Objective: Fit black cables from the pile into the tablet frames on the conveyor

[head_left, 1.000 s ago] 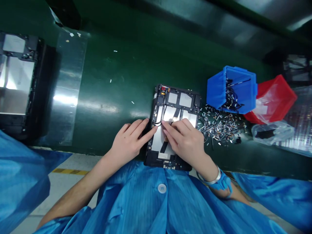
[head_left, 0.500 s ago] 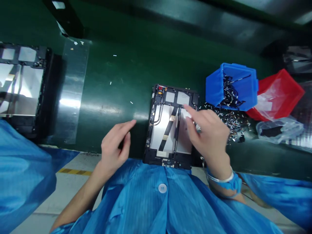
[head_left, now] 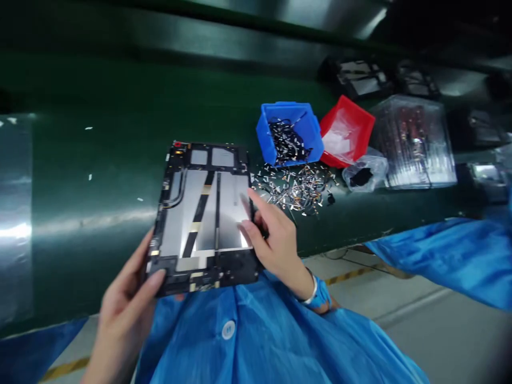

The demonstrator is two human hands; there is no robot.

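Observation:
A tablet with its back cover off [head_left: 230,213] shows silver battery panels, a slanting dark flex cable [head_left: 199,216] and a black lower edge. My left hand [head_left: 130,298] grips its lower left corner, thumb on top and the other fingers beneath. The near end of the tablet looks slightly raised over the bench edge. At its right edge is my right hand [head_left: 276,234], index finger and thumb stretched apart over the rim, the other fingers curled. Whether those fingertips press on the tablet cannot be made out.
A blue bin [head_left: 290,133] of dark cables stands beyond a pile of small loose parts [head_left: 302,189]. To its right are a red bin [head_left: 348,130], a clear plastic bag [head_left: 366,170] and stacked clear trays [head_left: 416,141]. Another person's blue sleeve [head_left: 448,256] is at the right.
My left hand has come from beside the tablet to grasp its lower left corner. My right hand has shifted down along the right edge. The whole view has swung to the right.

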